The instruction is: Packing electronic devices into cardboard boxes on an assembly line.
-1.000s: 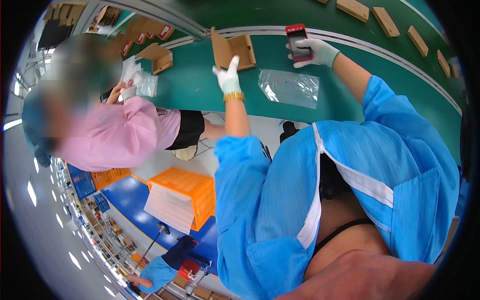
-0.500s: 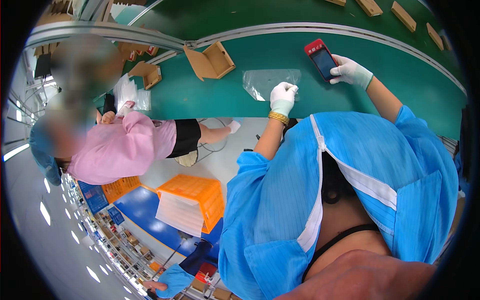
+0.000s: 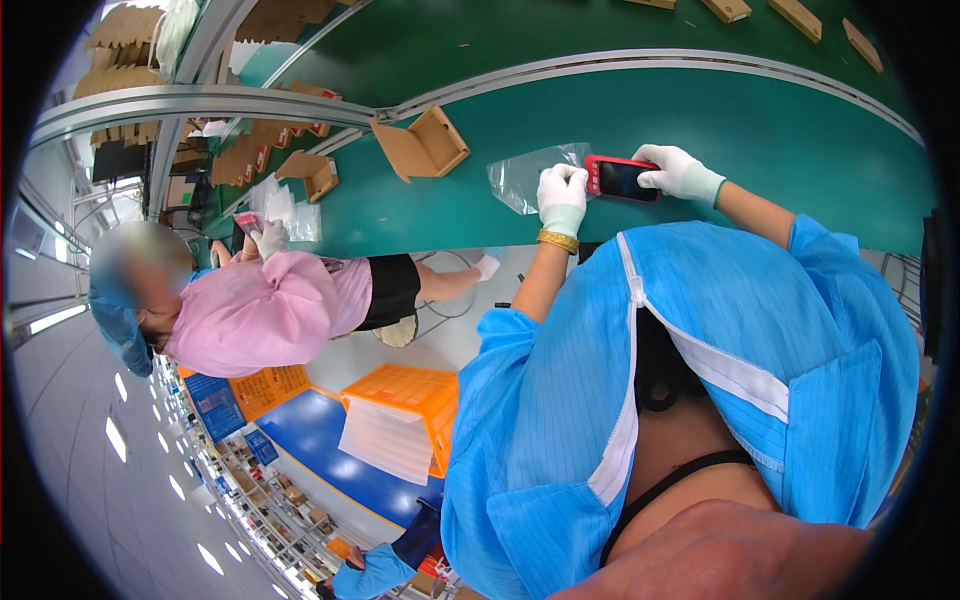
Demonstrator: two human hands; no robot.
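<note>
My right hand (image 3: 678, 172), in a white glove, grips a red handheld device (image 3: 622, 180) with a dark screen by its right end. The device lies level just above the green table, its left end close to my left hand (image 3: 562, 192). That hand is also gloved, its fingers closed in a pinch at the right edge of a clear plastic bag (image 3: 520, 180). The fingertips partly hide the bag's edge, and whether the device touches the bag I cannot tell.
An unfolded cardboard box (image 3: 437, 142) lies on the table (image 3: 780, 140), left of the bag. A smaller carton (image 3: 313, 176) and plastic bags (image 3: 300, 215) are beside a co-worker in pink (image 3: 250, 315). A metal rail (image 3: 600, 60) runs behind. An orange crate (image 3: 405, 385) stands on the floor.
My right hand has brought the device left and down, turning it level, beside my left hand. The bag's right part has lifted or bunched. The co-worker's gloved hand has come into view.
</note>
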